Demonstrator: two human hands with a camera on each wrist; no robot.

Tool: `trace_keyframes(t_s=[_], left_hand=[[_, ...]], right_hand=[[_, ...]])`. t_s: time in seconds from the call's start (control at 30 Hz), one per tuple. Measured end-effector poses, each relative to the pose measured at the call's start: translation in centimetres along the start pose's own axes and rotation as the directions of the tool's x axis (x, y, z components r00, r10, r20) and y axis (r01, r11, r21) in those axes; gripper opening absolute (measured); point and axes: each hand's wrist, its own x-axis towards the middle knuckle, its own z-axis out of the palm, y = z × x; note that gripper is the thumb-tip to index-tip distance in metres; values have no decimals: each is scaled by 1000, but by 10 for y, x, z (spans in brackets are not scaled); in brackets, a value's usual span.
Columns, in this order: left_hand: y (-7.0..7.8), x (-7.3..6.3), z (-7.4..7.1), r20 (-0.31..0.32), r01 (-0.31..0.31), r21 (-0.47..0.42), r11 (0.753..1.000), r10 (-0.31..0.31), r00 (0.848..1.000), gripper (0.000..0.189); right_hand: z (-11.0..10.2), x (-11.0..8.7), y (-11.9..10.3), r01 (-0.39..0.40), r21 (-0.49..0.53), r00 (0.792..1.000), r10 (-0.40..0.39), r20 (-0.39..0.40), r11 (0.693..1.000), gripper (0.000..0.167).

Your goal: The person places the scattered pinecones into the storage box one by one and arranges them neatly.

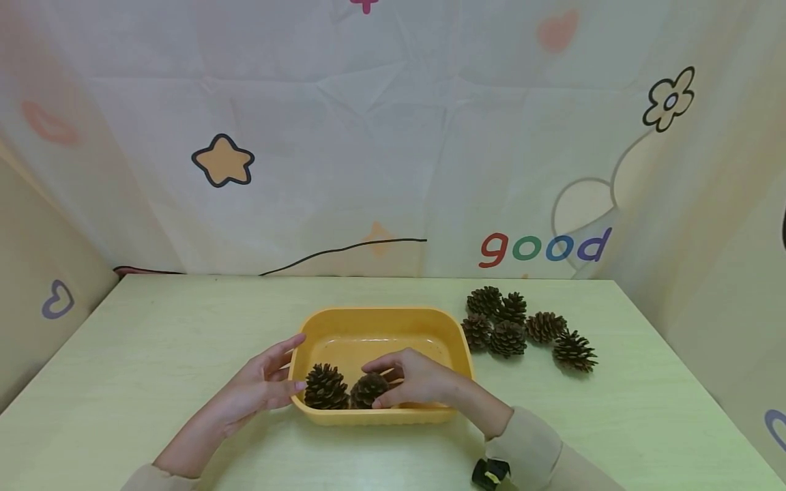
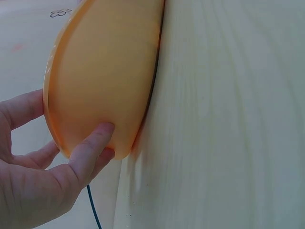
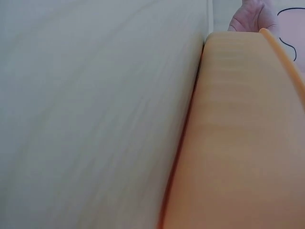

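Observation:
In the head view, a yellow plastic tub [image 1: 393,414] stands on the table, with two brown pine cones along its near side. My left hand [image 1: 260,385] rests against the tub's left end, thumb and index finger spread apart at the rim. The left wrist view shows its fairly straight fingers [image 2: 97,138] touching the outer wall. Inside the tub, my right hand [image 1: 417,378] has thumb and fingers curled about a pine cone [image 1: 368,390]. Left of that cone sits the other pine cone [image 1: 325,387]. The right wrist view shows the tub's outer side [image 3: 243,143], with the right hand out of sight.
Several more pine cones [image 1: 507,339] lie in a group on the pale table [image 1: 184,327], just right of the tub. A printed cloth [image 1: 344,170] hangs behind the table. Near my right sleeve is a small black object [image 1: 489,472].

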Motion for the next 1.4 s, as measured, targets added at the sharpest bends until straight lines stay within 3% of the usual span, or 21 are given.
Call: trace_keyframes(t_s=[0.77,1.4], left_hand=[[0,0,0,-4,3,6,1000,-3,1000,83],[-2,0,-1,-1,6,10,1000,-6,1000,84]], right_hand=[[-12,-12,4,48,37,999,-48,11,998,53],[-47,-45,8,122,88,989,-114,-93,989,61]])
